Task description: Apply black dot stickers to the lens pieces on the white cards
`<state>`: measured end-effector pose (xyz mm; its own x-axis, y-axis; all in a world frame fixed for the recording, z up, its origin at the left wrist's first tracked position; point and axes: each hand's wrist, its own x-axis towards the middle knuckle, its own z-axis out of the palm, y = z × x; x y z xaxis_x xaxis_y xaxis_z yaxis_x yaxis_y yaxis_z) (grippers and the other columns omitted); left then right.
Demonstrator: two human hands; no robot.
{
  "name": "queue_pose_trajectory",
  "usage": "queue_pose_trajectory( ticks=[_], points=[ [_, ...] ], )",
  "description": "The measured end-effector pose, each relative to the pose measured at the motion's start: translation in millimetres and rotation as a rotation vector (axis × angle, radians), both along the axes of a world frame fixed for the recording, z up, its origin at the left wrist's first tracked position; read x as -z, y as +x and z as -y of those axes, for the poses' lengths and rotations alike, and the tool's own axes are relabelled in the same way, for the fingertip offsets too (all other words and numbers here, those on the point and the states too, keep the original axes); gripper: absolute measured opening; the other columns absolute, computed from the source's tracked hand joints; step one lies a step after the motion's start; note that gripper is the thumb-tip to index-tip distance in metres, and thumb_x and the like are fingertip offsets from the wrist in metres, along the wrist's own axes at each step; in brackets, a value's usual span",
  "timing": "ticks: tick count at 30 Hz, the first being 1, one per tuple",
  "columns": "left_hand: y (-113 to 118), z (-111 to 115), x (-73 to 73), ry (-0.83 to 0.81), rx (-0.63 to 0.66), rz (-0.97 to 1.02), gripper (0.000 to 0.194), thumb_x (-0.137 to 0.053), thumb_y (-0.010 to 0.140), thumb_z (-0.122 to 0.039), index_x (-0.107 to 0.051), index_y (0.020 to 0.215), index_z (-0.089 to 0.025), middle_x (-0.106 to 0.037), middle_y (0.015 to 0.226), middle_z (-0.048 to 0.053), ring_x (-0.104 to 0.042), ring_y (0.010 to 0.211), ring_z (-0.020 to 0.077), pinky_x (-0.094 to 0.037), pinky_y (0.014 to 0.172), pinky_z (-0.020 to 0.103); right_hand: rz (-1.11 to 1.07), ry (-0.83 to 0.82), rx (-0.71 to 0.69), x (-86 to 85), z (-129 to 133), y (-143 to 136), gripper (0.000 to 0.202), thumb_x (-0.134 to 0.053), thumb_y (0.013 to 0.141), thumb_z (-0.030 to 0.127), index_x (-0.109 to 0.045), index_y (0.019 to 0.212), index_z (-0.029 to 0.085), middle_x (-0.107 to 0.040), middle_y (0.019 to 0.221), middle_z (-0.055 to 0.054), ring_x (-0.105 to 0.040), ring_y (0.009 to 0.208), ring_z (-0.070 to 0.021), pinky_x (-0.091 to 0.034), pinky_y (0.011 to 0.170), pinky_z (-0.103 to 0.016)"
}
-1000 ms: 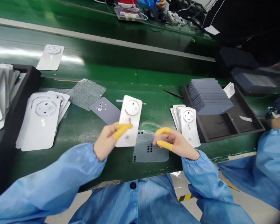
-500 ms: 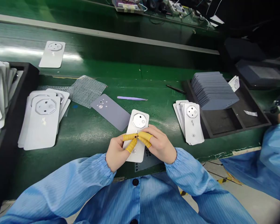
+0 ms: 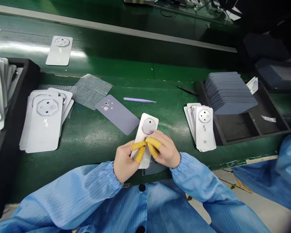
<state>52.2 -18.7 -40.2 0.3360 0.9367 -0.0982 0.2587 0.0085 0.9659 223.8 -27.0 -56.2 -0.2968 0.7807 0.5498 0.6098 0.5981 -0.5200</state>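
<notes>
A white phone back panel (image 3: 141, 158) with an octagonal camera ring lies on the green bench, tilted slightly, under both hands. My left hand (image 3: 127, 160) and my right hand (image 3: 164, 149) wear yellow finger cots, and their fingertips meet above the middle of this panel. The fingers of each hand are pinched together around something tiny and dark that I cannot make out. A clear sheet with small black dots (image 3: 155, 168) lies partly under the panel near the bench edge. Beyond the panel are a grey panel (image 3: 118, 115) and purple tweezers (image 3: 139, 100).
White panels (image 3: 45, 129) are stacked at left beside a black tray (image 3: 30, 69). More white panels (image 3: 205, 132) lie at right, next to a black tray (image 3: 232, 141) of grey panels (image 3: 229, 92). Bubble wrap (image 3: 91, 90) and black tweezers (image 3: 187, 91) lie further back. Another person's blue sleeve (image 3: 287, 155) is at far right.
The view has shifted slightly. Both hands remain over the white panel with fingertips still together, and my right fingers have curled in closer. The dark bit between them is less visible.
</notes>
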Motion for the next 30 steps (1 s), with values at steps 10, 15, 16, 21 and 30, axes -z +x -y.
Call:
queue_pose_trajectory(
  ticks=[10,15,16,21,30],
  points=[
    [-28.4,-22.6,-14.8,-0.046,-0.102,-0.034,0.035,-0.065,0.081,-0.029,-0.069,0.113,-0.017,-0.074,0.103,0.010,-0.070,0.090,0.0265,-0.057,0.078,0.033,-0.103,-0.001,0.227,-9.2,-2.6,15.5,0.017,-0.061,0.083,0.009,-0.066,0.093,0.021,-0.071,0.085,-0.004,-0.066,0.077,-0.0148,-0.054,0.090,-0.043],
    [-25.4,-7.0,-17.5,-0.113,-0.186,0.146,0.078,-0.064,0.085,-0.030,-0.023,0.150,-0.023,-0.068,0.121,0.011,-0.070,0.096,0.0257,-0.059,0.080,0.033,-0.021,0.203,0.313,-26.5,-14.4,6.4,0.025,-0.064,0.081,0.009,-0.064,0.102,0.022,-0.072,0.088,-0.006,-0.067,0.079,-0.0169,-0.055,0.088,-0.044],
    [-23.1,-2.5,-16.9,-0.097,-0.183,0.156,0.074,-0.064,0.085,-0.029,-0.027,0.149,-0.023,-0.066,0.123,0.010,-0.068,0.103,0.0259,-0.058,0.084,0.033,0.001,0.241,0.311,-29.5,-17.1,1.9,0.024,-0.064,0.081,0.010,-0.064,0.102,0.022,-0.072,0.089,-0.006,-0.067,0.080,-0.0171,-0.054,0.089,-0.045],
    [-16.0,13.5,-13.2,-0.069,-0.128,0.250,0.046,-0.057,0.091,-0.022,-0.044,0.135,-0.025,-0.069,0.118,0.007,-0.068,0.103,0.0229,-0.059,0.079,0.029,0.157,0.321,0.218,-36.4,-21.1,-16.0,0.017,-0.053,0.085,0.006,-0.064,0.094,0.016,-0.073,0.098,-0.011,-0.066,0.091,-0.0182,-0.052,0.093,-0.044],
    [-16.4,16.6,-9.8,-0.080,-0.118,0.255,0.047,-0.057,0.091,-0.022,-0.041,0.135,-0.027,-0.069,0.118,0.007,-0.069,0.100,0.0217,-0.058,0.081,0.030,0.299,0.181,0.185,-36.4,-8.9,-20.3,0.025,-0.050,0.089,0.023,-0.063,0.107,0.011,-0.066,0.119,-0.019,-0.061,0.111,-0.0272,-0.047,0.098,-0.048]
  ],
)
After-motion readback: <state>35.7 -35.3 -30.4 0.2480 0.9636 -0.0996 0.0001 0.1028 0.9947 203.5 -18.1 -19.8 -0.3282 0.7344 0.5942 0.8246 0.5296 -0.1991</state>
